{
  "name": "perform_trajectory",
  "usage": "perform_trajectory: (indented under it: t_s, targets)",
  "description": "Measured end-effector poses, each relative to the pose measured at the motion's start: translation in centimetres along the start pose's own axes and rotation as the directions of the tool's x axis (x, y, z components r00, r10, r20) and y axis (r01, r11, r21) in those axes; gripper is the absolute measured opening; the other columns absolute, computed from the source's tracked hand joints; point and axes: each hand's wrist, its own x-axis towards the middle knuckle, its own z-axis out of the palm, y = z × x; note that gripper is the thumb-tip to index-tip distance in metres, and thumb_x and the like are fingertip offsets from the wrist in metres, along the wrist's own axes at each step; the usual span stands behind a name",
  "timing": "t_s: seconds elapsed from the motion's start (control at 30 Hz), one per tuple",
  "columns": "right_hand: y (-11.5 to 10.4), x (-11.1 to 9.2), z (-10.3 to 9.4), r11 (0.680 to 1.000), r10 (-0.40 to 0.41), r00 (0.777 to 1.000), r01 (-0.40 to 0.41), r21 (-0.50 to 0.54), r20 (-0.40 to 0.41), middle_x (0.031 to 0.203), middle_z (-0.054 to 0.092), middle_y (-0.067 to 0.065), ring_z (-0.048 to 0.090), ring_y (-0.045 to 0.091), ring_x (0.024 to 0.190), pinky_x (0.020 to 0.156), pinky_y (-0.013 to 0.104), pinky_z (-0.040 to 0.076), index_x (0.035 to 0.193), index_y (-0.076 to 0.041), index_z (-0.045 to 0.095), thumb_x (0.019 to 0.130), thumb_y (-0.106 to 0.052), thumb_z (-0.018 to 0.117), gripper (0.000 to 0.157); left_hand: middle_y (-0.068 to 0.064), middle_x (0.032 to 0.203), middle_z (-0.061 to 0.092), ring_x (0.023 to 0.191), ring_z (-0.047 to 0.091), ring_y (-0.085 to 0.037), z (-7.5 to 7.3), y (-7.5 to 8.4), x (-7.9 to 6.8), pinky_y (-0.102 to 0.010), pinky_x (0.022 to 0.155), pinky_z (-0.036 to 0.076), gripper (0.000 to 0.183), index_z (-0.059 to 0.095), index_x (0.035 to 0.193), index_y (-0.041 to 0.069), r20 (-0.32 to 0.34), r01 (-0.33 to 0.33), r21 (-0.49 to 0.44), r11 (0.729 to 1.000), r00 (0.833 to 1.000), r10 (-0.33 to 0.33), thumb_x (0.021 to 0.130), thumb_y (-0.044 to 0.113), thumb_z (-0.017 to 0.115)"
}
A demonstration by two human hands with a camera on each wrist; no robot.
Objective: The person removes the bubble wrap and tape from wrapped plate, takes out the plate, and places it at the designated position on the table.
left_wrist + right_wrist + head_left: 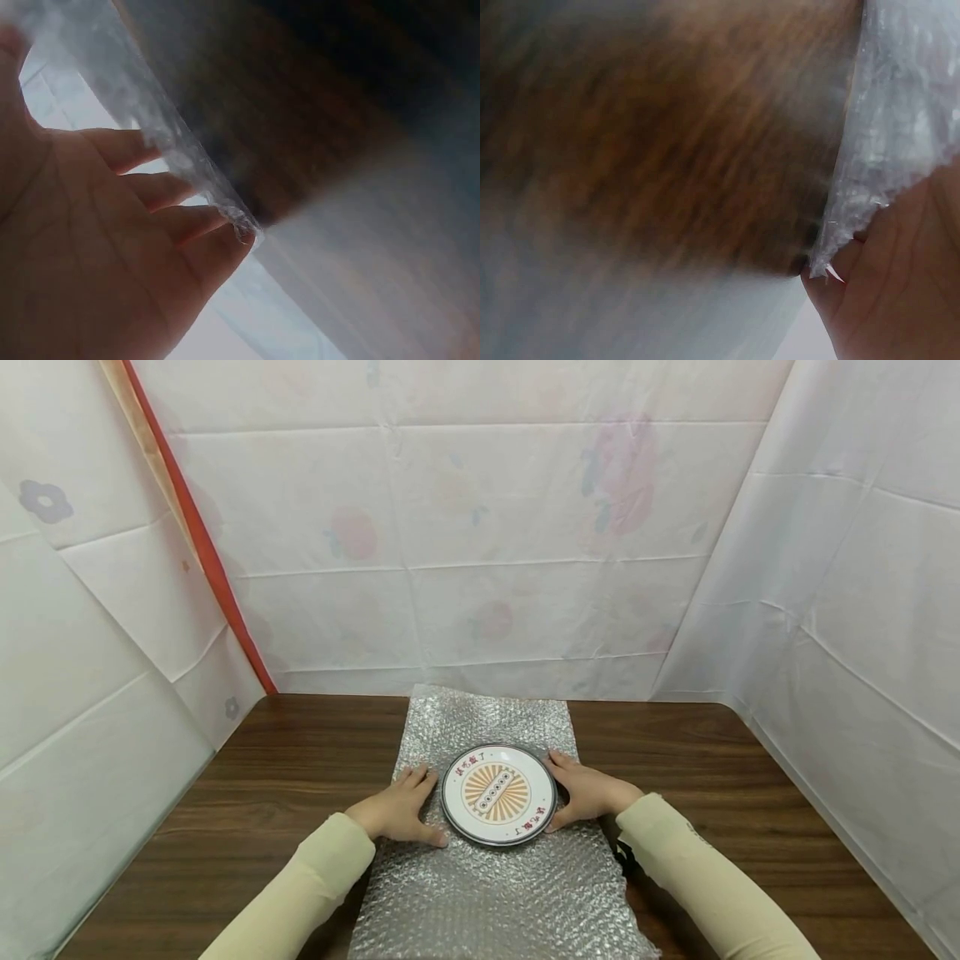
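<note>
A round white plate (498, 795) with a dark rim, an orange sunburst and red characters lies face up on a sheet of bubble wrap (480, 902). My left hand (401, 810) rests on the wrap just left of the plate, fingers spread. At the plate's right rim, my right hand (588, 789) has its thumb and fingers spread, fingertips against or very near the rim. In the left wrist view, the palm (97, 247) faces the camera and the fingers reach to the wrap's edge. The right wrist view shows part of that palm (900, 277) beside the wrap; most fingers are hidden.
The bubble wrap runs from the back of the dark wooden table (322, 735) to its near side. White printed sheets (480, 527) hang behind and at both sides, with a red strip (202, 535) at the back left corner.
</note>
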Motion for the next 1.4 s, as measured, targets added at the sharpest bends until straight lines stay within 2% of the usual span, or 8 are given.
perform_trajectory:
  t_s: [0.4,0.63,0.73,0.87,1.0,1.1,1.27,1.4]
  targets:
    - [0.0,-0.1,0.1,1.0,0.006,1.0,-0.006,0.026,-0.007,0.165,0.005,0.018,0.01,0.04,0.151,0.117,0.056,0.028,0.157,-0.007,0.018,0.072,-0.048,0.085,0.116,-0.022,0.163,0.013,0.149,0.01,-0.048,0.0,0.4,-0.1,-0.062,0.117,0.022,0.113,0.023,0.155,0.001,-0.002,0.017,0.01,1.0,1.0,-0.017,0.074,0.055,0.079]
    - [0.2,-0.5,-0.2,0.996,-0.027,1.0,0.028,0.079,-0.007,0.164,0.002,0.021,0.006,0.043,0.151,0.115,0.06,0.028,0.157,-0.005,0.018,0.073,-0.045,0.085,0.114,-0.022,0.163,0.013,0.149,0.009,-0.047,0.1,0.3,0.1,-0.062,0.118,0.021,0.112,0.023,0.155,0.002,0.001,0.023,0.007,1.0,1.0,-0.023,0.074,0.056,0.079]
    - [0.3,-0.9,-0.7,0.994,-0.044,0.999,0.043,0.103,0.003,0.164,0.003,0.022,0.006,0.044,0.151,0.115,0.061,0.028,0.156,-0.004,0.021,0.076,-0.041,0.083,0.108,-0.021,0.163,0.013,0.15,0.009,-0.046,0.1,0.2,0.1,-0.061,0.118,0.021,0.112,0.023,0.155,0.002,-0.002,0.026,0.009,1.0,1.0,-0.026,0.074,0.056,0.079]
    - [0.4,-1.2,-1.4,0.989,-0.055,0.998,0.054,0.135,0.0,0.163,0.011,0.023,0.011,0.044,0.15,0.114,0.06,0.029,0.154,-0.002,0.027,0.084,-0.031,0.078,0.092,-0.021,0.163,0.013,0.15,0.009,-0.046,0.2,0.2,0.2,-0.061,0.118,0.022,0.113,0.023,0.155,0.002,-0.003,0.026,0.012,1.0,1.0,-0.026,0.074,0.057,0.079]
    - [0.4,-1.4,-2.0,0.989,-0.072,0.996,0.078,0.126,-0.057,0.158,0.029,0.024,0.027,0.043,0.146,0.113,0.058,0.032,0.15,0.0,0.035,0.093,-0.02,0.066,0.069,-0.022,0.163,0.013,0.15,0.009,-0.046,0.1,0.2,0.2,-0.061,0.118,0.022,0.113,0.023,0.155,0.002,-0.002,0.026,0.014,1.0,1.0,-0.026,0.074,0.057,0.079]
    - [0.6,-1.3,-2.1,0.988,-0.07,0.989,0.086,0.127,-0.129,0.151,0.041,0.023,0.039,0.042,0.14,0.111,0.056,0.037,0.147,0.002,0.04,0.099,-0.018,0.058,0.055,-0.022,0.163,0.013,0.15,0.01,-0.046,0.1,0.2,0.2,-0.061,0.118,0.022,0.113,0.023,0.155,0.002,-0.002,0.027,0.017,1.0,1.0,-0.027,0.074,0.057,0.079]
    - [0.5,-1.1,-2.1,0.972,-0.038,0.969,0.093,0.218,-0.243,0.145,0.05,0.022,0.051,0.041,0.13,0.102,0.053,0.047,0.145,0.003,0.044,0.101,-0.022,0.053,0.051,-0.022,0.163,0.014,0.15,0.01,-0.046,0.1,0.2,0.2,-0.061,0.118,0.022,0.113,0.024,0.155,0.002,-0.001,0.023,0.02,1.0,1.0,-0.023,0.074,0.057,0.079]
    - [0.2,-0.8,-1.9,0.946,0.036,0.948,0.07,0.317,-0.316,0.137,0.058,0.019,0.059,0.037,0.12,0.093,0.047,0.054,0.144,-0.001,0.047,0.101,-0.024,0.054,0.049,-0.023,0.163,0.014,0.149,0.011,-0.047,0.0,0.3,0.2,-0.06,0.118,0.023,0.112,0.024,0.154,0.001,-0.002,0.016,0.025,1.0,1.0,-0.015,0.074,0.057,0.078]
